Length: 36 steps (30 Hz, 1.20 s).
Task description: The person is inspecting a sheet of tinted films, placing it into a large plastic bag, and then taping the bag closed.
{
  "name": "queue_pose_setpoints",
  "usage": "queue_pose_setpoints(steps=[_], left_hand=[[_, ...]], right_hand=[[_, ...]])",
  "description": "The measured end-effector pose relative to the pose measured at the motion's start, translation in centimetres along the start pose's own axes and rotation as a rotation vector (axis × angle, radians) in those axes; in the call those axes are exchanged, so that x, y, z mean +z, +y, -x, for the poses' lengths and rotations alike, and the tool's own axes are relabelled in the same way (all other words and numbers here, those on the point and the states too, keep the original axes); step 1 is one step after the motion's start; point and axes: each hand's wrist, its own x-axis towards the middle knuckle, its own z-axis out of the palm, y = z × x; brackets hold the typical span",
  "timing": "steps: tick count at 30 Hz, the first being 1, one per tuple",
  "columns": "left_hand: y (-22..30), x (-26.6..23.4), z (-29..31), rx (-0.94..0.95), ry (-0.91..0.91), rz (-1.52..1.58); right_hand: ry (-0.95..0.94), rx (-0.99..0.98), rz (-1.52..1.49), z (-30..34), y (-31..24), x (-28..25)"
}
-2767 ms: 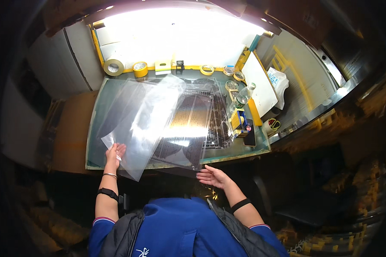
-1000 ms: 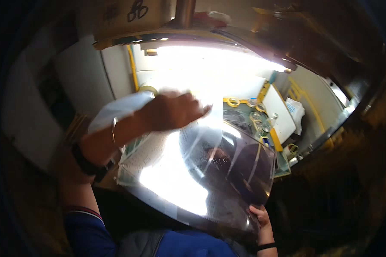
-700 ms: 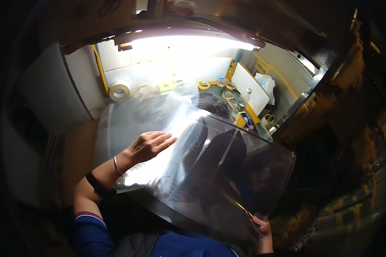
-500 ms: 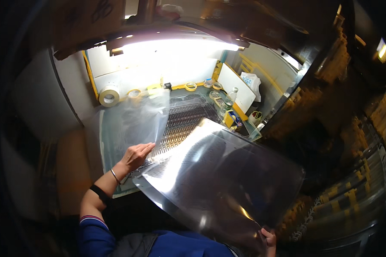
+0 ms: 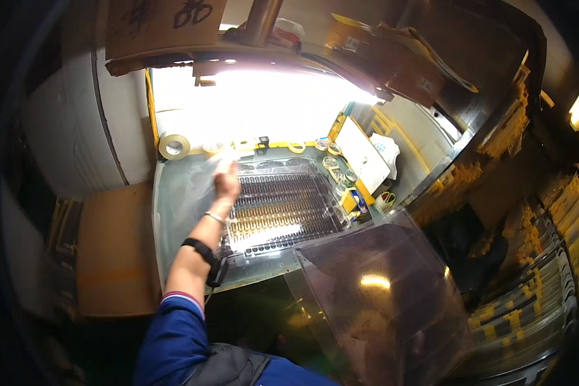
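My left hand (image 5: 226,183) reaches over the left part of a greenish glass-topped table (image 5: 174,238), its fingers smeared by motion. Beside and beyond it is a clear film (image 5: 202,180), blurred; whether the fingers grip it I cannot tell. Right of the hand lies a flat sheet with rows of dark, comb-like patterns (image 5: 273,209). A large, dark see-through sheet (image 5: 386,296) hangs tilted at the lower right, off the table's front edge. My right hand does not show.
Tape rolls (image 5: 174,147) stand along the table's back and right edges. Near the right corner sit a yellow tape dispenser (image 5: 352,202) and a small cup (image 5: 385,201). A cardboard box (image 5: 116,251) stands at left. A bright lamp (image 5: 289,80) hangs behind, with stacked racks (image 5: 527,289) at right.
My left hand has moved from the table's front to farther back, with the clear film. The dark sheet has swung down and right, uncovering the patterned sheet. My right hand has left view.
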Motion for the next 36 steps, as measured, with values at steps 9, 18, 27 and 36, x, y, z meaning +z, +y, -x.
queue_pose_setpoints(steps=[9,18,27,36], left_hand=[[2.0,12.1,21.5,0.612,-0.956,0.172],[4.1,3.1,18.7,0.588,-1.624,0.089],[-5.5,-19.7,10.0,-1.004,-0.156,-0.741],[-18.8,-27.2,15.8,-0.896,-0.022,-0.331]], right_hand=[[0.102,-0.036,0.008,3.5,-0.9,-3.1],[0.130,0.070,0.024,5.1,-1.0,-2.3],[-0.072,0.011,0.360,-5.8,-1.7,4.3],[-0.323,-0.148,0.629,-12.0,-2.3,8.2]])
